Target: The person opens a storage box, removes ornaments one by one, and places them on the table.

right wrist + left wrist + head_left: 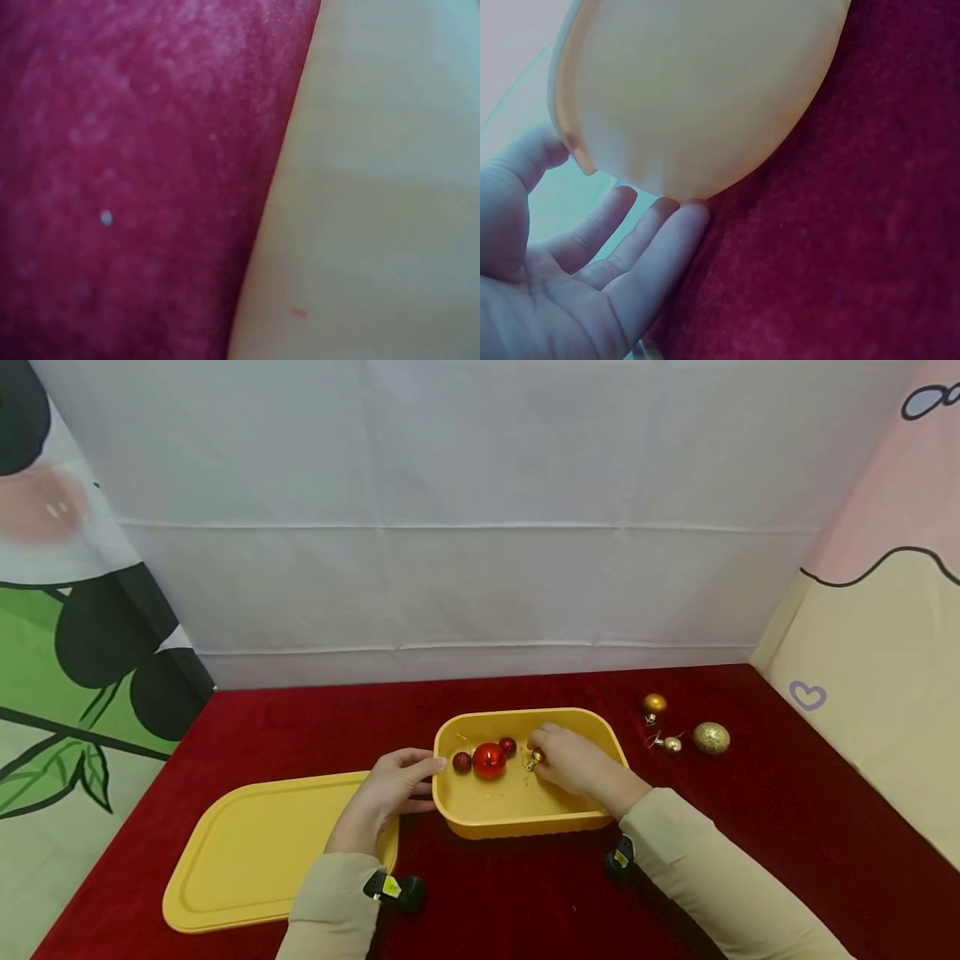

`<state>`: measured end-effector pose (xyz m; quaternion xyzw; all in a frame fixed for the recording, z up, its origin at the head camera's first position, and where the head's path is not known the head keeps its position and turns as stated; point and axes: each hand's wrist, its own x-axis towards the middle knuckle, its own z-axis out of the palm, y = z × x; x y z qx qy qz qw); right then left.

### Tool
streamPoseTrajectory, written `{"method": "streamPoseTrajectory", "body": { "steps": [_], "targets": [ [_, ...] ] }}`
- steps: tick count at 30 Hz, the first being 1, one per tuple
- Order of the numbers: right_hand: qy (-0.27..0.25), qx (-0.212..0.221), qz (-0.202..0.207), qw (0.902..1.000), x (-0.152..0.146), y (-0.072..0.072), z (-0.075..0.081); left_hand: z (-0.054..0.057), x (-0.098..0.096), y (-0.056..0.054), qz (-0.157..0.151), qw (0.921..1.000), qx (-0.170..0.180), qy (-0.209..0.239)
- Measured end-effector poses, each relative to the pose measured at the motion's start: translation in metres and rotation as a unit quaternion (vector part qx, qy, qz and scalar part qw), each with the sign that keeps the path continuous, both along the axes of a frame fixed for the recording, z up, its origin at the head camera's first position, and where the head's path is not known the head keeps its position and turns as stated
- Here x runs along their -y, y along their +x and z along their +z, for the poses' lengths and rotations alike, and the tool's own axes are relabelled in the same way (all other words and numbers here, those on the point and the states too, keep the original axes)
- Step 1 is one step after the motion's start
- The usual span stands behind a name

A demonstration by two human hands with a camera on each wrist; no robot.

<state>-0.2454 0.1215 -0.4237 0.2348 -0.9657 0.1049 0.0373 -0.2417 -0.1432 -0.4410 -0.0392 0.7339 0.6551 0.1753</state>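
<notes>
A yellow plastic box (517, 817) stands on the red cloth. My left hand (396, 783) holds its left end, thumb at the rim and the other fingers against the outer wall; the left wrist view shows these fingertips (694, 214) on the box wall (697, 90). Inside the box, my right hand (573, 764) pinches a small gold bauble (537, 754). Left of it lie a large shiny red bauble (489, 761) and two small dark red baubles, one nearer the left wall (462, 762) and one behind (507, 746). In the right wrist view, the box's outer wall (367, 187) hides the hand.
A yellow lid (262, 843) lies flat at the left, partly under my left forearm. Right of the box are a gold bauble (655, 703), a small pale gold one (672, 744) and a larger glittery one (712, 738). A white cloth wall (487, 593) stands behind the table.
</notes>
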Motion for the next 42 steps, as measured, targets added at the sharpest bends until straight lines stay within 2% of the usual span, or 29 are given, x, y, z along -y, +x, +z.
{"method": "streamPoseTrajectory", "body": {
  "steps": [10,18,27,35,42],
  "targets": [
    [0.001,-0.016,0.0,0.9999,-0.002,0.005,0.007,0.0,0.001,0.0,0.0,1.0,-0.004,-0.003],
    [-0.014,-0.003,0.005,0.9999,-0.007,0.009,0.013,0.0,0.001,0.001,-0.001,1.0,0.002,-0.005],
    [-0.053,-0.025,0.022,0.998,-0.018,0.014,0.016,-0.001,0.001,0.0,0.002,0.9999,0.008,-0.011],
    [-0.091,-0.079,0.052,0.9914,-0.032,0.016,0.017,-0.003,0.001,-0.002,0.004,0.9999,0.009,-0.014],
    [-0.106,-0.094,0.032,0.9895,-0.044,0.021,0.021,-0.005,0.001,-0.003,0.002,0.9999,0.007,-0.014]
  ]
}}
